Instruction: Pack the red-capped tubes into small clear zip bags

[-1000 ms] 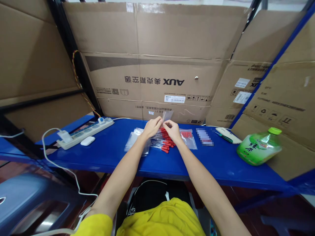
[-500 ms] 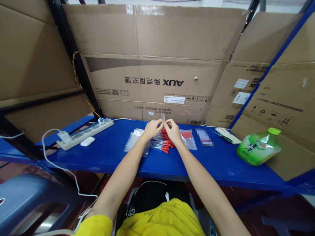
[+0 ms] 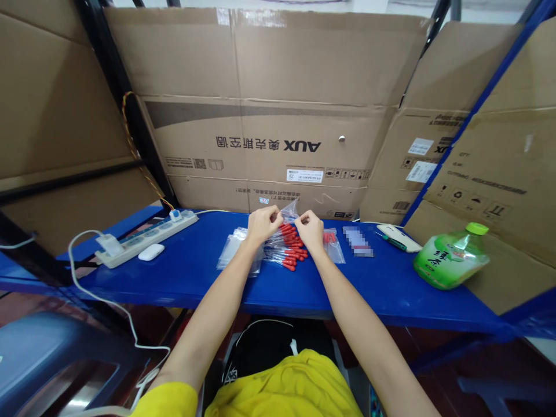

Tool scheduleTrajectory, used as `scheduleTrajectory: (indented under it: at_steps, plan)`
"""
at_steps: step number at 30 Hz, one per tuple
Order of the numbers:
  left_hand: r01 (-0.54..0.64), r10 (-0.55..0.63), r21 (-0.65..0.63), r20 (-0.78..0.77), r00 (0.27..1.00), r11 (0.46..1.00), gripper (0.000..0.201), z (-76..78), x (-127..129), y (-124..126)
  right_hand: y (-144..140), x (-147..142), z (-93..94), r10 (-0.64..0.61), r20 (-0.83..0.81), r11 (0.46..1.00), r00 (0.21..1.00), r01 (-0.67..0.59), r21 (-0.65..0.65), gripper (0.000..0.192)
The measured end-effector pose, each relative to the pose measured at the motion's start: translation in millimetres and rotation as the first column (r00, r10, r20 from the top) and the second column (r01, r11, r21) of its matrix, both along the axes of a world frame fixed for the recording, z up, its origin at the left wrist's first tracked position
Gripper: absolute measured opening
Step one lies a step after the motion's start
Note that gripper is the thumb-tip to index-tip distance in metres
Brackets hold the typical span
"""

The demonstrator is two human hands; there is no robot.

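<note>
While both hands pinch a small clear bag [image 3: 290, 212] by its top, the mouth is being spread.
With left hand [image 3: 262, 222] and right hand [image 3: 311, 227] each closed on one lip, pulling evenly apart should keep the thin film from tearing; the bag hangs just above the red-capped tubes [image 3: 290, 250] near the surface's [image 3: 195, 272] back edge. Both forearms reach straight forward, wrists level, fingertips curled inward.

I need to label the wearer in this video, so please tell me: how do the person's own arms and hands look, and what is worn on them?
Both forearms are bare down to the left hand and right hand: no gloves, and no watch, ring or bracelet is visible. Short yellow sleeves show at the bottom edge.
</note>
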State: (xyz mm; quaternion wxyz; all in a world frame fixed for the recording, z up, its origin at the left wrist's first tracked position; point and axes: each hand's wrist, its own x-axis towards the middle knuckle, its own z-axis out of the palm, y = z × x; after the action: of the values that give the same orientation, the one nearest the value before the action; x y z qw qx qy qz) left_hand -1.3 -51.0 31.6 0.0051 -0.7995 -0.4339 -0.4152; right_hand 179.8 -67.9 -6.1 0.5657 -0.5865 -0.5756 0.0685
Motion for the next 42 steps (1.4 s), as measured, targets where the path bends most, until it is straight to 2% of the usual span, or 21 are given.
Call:
scheduleTrajectory:
  at_steps: [2, 6, 9, 12, 15, 17, 20, 23, 25, 26, 27, 29, 30, 31, 33, 35, 36, 38, 40, 41, 42]
  plan:
    - [0.020, -0.021, -0.017, -0.007, 1.000, 1.000, 0.025, -0.3, 2, -1, 1, -1, -0.5, -0.005, -0.004, 1.000, 1.000, 0.005, 0.010, 0.010]
    - [0.115, -0.116, -0.016, -0.042, 0.992, 0.993, 0.026, -2.7, 8, -5, 0, -8, -0.2, 0.042, -0.022, 0.999, 0.999, -0.041, 0.020, 0.022]
    - [0.177, -0.176, 0.007, -0.081, 0.981, 0.984, 0.023, -4.5, 13, -6, 0, -9, -1.1, 0.024, -0.021, 0.999, 0.999, -0.023, 0.041, 0.019]
    - [0.143, -0.140, 0.041, -0.073, 0.987, 0.989, 0.021, -5.5, 16, -7, 4, -4, -5.6, -0.021, -0.040, 0.999, 0.999, 0.023, 0.042, 0.012]
    - [0.057, -0.056, 0.069, -0.011, 0.998, 0.996, 0.026, -5.2, 17, -9, 10, -1, -11.8, 0.041, -0.211, 0.999, 0.977, -0.038, 0.021, 0.010]
    - [0.066, -0.069, 0.073, 0.031, 0.997, 0.995, 0.033, -4.4, 17, -12, 14, -2, -13.9, 0.138, -0.383, 0.990, 0.914, -0.139, 0.025, 0.019]
    - [0.127, -0.130, 0.035, 0.122, 0.984, 0.991, 0.041, -4.0, 17, -12, 18, -6, -11.0, 0.249, -0.586, 0.967, 0.771, -0.235, 0.101, 0.030]
    - [0.150, -0.105, -0.107, 0.338, 0.935, 0.983, 0.050, -7.5, 21, -7, 18, -8, -1.5, 0.353, -0.703, 0.934, 0.617, -0.282, 0.221, 0.037]
    - [0.278, -0.100, -0.245, 0.557, 0.824, 0.929, 0.054, -11.7, 27, 0, 13, -9, 6.0, 0.457, -0.744, 0.883, 0.488, -0.351, 0.312, 0.045]
    - [0.406, -0.107, -0.305, 0.672, 0.733, 0.861, 0.056, -13.7, 31, 2, 10, -10, 9.4, 0.506, -0.752, 0.850, 0.423, -0.394, 0.350, 0.048]
    - [0.548, -0.106, -0.335, 0.775, 0.623, 0.766, 0.058, -15.3, 35, 4, 7, -12, 12.3, 0.546, -0.754, 0.815, 0.367, -0.440, 0.376, 0.050]
    - [0.785, -0.105, -0.267, 0.916, 0.387, 0.559, 0.061, -16.2, 43, 4, -1, -17, 16.2, 0.591, -0.751, 0.754, 0.294, -0.533, 0.384, 0.052]
    - [0.843, -0.065, -0.208, 0.959, 0.275, 0.497, 0.060, -15.5, 46, 3, -4, -20, 17.0, 0.601, -0.749, 0.730, 0.280, -0.573, 0.372, 0.053]
    - [0.874, -0.020, -0.148, 0.984, 0.178, 0.462, 0.057, -14.0, 48, 1, -7, -23, 16.9, 0.608, -0.744, 0.710, 0.275, -0.608, 0.355, 0.054]
    - [0.888, 0.051, -0.052, 0.998, 0.032, 0.457, 0.049, -10.1, 49, -3, -10, -30, 14.5, 0.620, -0.726, 0.687, 0.298, -0.654, 0.318, 0.055]
    - [0.870, 0.084, 0.027, 0.993, -0.078, 0.492, 0.044, -6.6, 46, -3, -10, -34, 9.9, 0.615, -0.692, 0.698, 0.379, -0.671, 0.252, 0.057]
    - [0.857, 0.091, 0.063, 0.988, -0.127, 0.511, 0.041, -5.5, 44, -2, -10, -35, 7.5, 0.601, -0.662, 0.722, 0.449, -0.660, 0.207, 0.058]
    - [0.834, 0.108, 0.119, 0.972, -0.209, 0.539, 0.035, -4.6, 40, 2, -9, -35, 4.2, 0.541, -0.537, 0.806, 0.647, -0.581, 0.112, 0.062]
    - [0.817, 0.134, 0.147, 0.955, -0.264, 0.558, 0.028, -5.1, 37, 6, -11, -33, 4.4, 0.413, -0.299, 0.909, 0.860, -0.410, 0.077, 0.067]
    - [0.813, 0.151, 0.149, 0.949, -0.279, 0.563, 0.026, -5.6, 37, 8, -13, -32, 5.9, 0.326, -0.156, 0.945, 0.932, -0.314, 0.095, 0.068]
    - [0.812, 0.168, 0.145, 0.943, -0.286, 0.565, 0.023, -6.1, 37, 9, -16, -30, 8.2, 0.235, -0.017, 0.964, 0.972, -0.231, 0.130, 0.067]
